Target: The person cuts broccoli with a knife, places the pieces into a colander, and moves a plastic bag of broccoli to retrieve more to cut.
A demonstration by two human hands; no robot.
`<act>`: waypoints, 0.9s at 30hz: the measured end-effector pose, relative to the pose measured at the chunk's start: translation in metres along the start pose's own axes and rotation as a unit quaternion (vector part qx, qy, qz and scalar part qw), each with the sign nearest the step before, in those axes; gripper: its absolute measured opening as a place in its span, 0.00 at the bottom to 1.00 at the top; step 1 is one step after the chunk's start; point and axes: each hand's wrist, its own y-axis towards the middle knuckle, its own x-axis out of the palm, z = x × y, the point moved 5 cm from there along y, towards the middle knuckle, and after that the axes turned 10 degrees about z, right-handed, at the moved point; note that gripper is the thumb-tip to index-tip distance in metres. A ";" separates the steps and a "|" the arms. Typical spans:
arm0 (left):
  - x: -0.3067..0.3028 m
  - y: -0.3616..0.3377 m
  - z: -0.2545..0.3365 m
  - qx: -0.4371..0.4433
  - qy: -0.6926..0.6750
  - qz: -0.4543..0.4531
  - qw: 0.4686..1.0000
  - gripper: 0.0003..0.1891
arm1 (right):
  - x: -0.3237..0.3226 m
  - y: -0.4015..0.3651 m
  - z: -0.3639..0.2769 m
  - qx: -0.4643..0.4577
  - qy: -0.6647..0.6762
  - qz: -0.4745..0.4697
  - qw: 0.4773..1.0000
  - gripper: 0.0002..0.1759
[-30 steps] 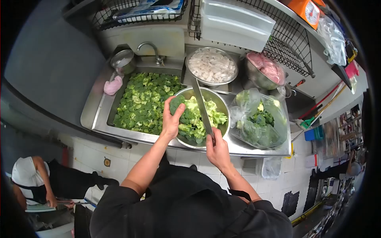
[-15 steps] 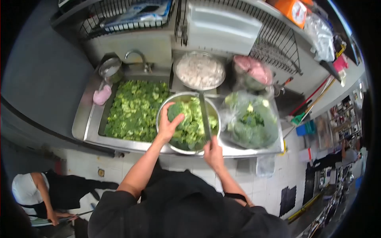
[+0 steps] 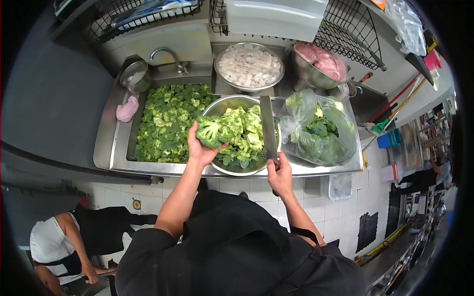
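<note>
A broccoli head (image 3: 211,132) rests in my left hand (image 3: 200,152), its cut stem side turned up and the fingers wrapped round it. It is held over the left part of a metal bowl (image 3: 228,171) filled with broccoli pieces (image 3: 245,129). My right hand (image 3: 280,175) grips the handle of a wide-bladed knife (image 3: 268,126). The blade points away from me, above the right side of the bowl and apart from the broccoli head. Left of the bowl, the sink holds many cut florets (image 3: 170,123).
A clear plastic bag (image 3: 328,148) of broccoli lies on the right of the counter. Behind are a bowl of pale pieces (image 3: 249,66), a bowl of pink meat (image 3: 323,64) and a faucet (image 3: 170,56). A pink cloth (image 3: 127,109) lies left. A co-worker (image 3: 74,237) bends at lower left.
The broccoli head has turned from its green crown to its stem side in my left hand. The knife has moved slightly right with my right hand. The camera view has shifted.
</note>
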 end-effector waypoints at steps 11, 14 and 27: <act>-0.008 0.005 0.018 0.054 -0.063 -0.021 0.996 0.36 | 0.030 0.006 -0.022 0.037 0.059 -0.012 0.998 0.12; -0.008 0.001 0.034 0.056 -0.099 -0.040 0.993 0.37 | 0.054 0.001 -0.025 0.047 0.072 -0.024 0.996 0.13; -0.118 0.034 0.210 0.118 0.029 -0.023 0.992 0.28 | 0.171 -0.009 -0.076 -0.020 -0.016 -0.030 0.999 0.08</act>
